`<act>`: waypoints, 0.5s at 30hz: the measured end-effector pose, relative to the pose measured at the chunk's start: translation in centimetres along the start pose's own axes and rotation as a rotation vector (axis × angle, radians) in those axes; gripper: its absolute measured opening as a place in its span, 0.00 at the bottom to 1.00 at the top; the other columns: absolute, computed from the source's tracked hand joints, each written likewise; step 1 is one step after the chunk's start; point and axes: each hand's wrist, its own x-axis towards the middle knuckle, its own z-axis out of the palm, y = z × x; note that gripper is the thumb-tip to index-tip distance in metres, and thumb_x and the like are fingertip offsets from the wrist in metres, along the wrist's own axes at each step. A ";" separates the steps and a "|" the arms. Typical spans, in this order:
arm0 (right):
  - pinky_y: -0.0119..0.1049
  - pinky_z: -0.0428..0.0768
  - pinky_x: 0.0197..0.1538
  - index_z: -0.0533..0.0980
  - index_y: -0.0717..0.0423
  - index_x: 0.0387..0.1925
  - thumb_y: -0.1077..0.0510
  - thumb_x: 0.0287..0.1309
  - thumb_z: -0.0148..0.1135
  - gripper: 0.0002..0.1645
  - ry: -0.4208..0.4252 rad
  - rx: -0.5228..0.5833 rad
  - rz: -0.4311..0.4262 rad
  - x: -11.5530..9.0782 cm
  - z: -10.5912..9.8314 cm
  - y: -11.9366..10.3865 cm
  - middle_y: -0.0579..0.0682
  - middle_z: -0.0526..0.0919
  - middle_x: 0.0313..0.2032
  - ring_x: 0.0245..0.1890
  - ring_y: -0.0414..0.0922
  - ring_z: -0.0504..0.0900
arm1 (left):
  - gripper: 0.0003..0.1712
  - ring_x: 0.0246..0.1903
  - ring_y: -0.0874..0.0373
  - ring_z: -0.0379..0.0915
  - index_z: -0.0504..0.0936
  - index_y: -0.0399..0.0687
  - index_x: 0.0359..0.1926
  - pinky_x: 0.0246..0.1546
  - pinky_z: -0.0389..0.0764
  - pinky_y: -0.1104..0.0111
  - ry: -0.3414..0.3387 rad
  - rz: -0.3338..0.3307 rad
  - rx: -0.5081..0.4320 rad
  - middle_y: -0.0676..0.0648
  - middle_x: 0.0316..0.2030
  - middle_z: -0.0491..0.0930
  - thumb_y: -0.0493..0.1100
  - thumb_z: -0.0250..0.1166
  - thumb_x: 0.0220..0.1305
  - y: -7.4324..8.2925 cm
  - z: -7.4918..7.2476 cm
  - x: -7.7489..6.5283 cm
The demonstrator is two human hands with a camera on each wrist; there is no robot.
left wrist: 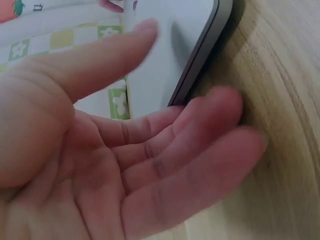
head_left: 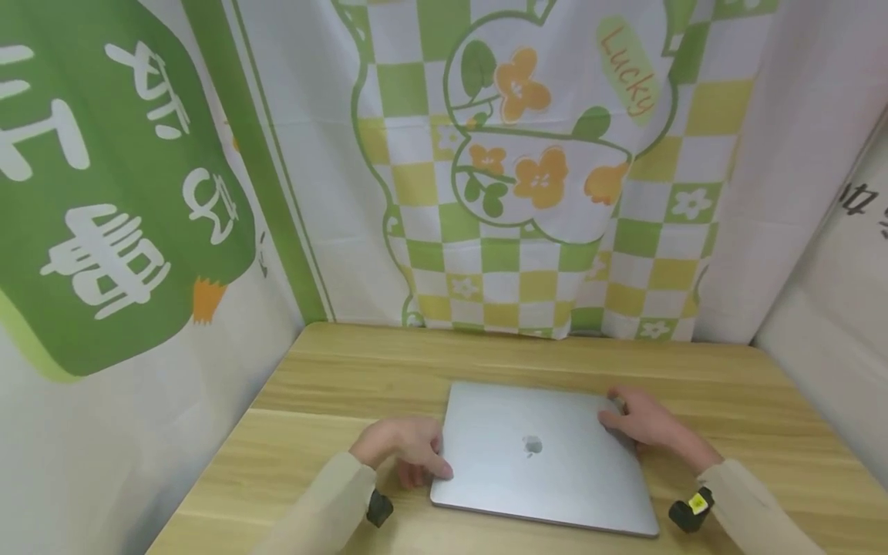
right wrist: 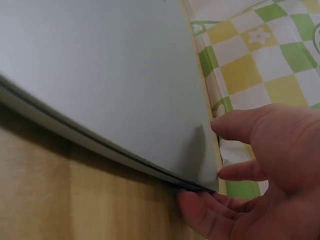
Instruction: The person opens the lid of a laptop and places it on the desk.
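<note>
A closed silver laptop (head_left: pixel 541 462) with an apple logo on its lid lies on the wooden table. At its left side is my left hand (head_left: pixel 415 449), thumb over the lid's edge and fingers loosely bent beside the rim. The left wrist view shows that thumb (left wrist: pixel 112 57) slightly above the lid, its dark reflection beside it. Around the far right corner spreads my right hand (head_left: pixel 641 420). In the right wrist view, its lower fingertips (right wrist: pixel 195 210) touch beneath the corner, while the thumb (right wrist: pixel 235 124) hovers just off the lid.
The wooden table (head_left: pixel 347 374) runs back to a hanging cloth (head_left: pixel 499 262) with green and yellow checks. White cloth with green print (head_left: pixel 90 231) bounds the left side, and another pale cloth (head_left: pixel 832 293) the right. Dark wrist devices (head_left: pixel 690 510) sit on both sleeves.
</note>
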 end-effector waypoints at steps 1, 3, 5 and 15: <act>0.36 0.78 0.21 0.66 0.71 0.63 0.50 0.65 0.61 0.35 0.001 -0.004 -0.018 -0.3 0.0 0.0 0.57 0.79 0.35 0.23 0.43 0.74 | 0.16 0.20 0.49 0.84 0.81 0.44 0.24 0.25 0.86 0.63 0.006 -0.005 0.018 0.45 0.20 0.83 0.51 0.69 0.60 0.1 0.0 0.0; 0.35 0.77 0.24 0.68 0.71 0.60 0.49 0.64 0.62 0.33 -0.003 -0.019 -0.071 -0.8 -0.1 0.0 0.56 0.79 0.36 0.27 0.43 0.74 | 0.19 0.19 0.51 0.82 0.82 0.45 0.24 0.25 0.85 0.63 0.021 -0.012 0.053 0.46 0.19 0.82 0.55 0.67 0.62 0.2 -0.1 0.1; 0.34 0.76 0.26 0.71 0.69 0.59 0.48 0.64 0.62 0.32 -0.010 -0.041 -0.102 -1.3 -0.1 -0.2 0.54 0.80 0.36 0.29 0.42 0.75 | 0.22 0.17 0.54 0.79 0.81 0.44 0.22 0.22 0.83 0.64 0.036 -0.009 0.087 0.48 0.17 0.80 0.57 0.65 0.63 0.2 -0.1 0.1; 0.46 0.82 0.41 0.74 0.63 0.57 0.46 0.59 0.66 0.32 0.022 -0.212 -0.164 -4.5 0.1 -1.6 0.62 0.78 0.48 0.44 0.52 0.78 | 0.27 0.11 0.64 0.60 0.69 0.51 0.13 0.14 0.62 0.73 0.141 0.107 0.202 0.56 0.10 0.66 0.57 0.63 0.65 0.3 0.7 -0.5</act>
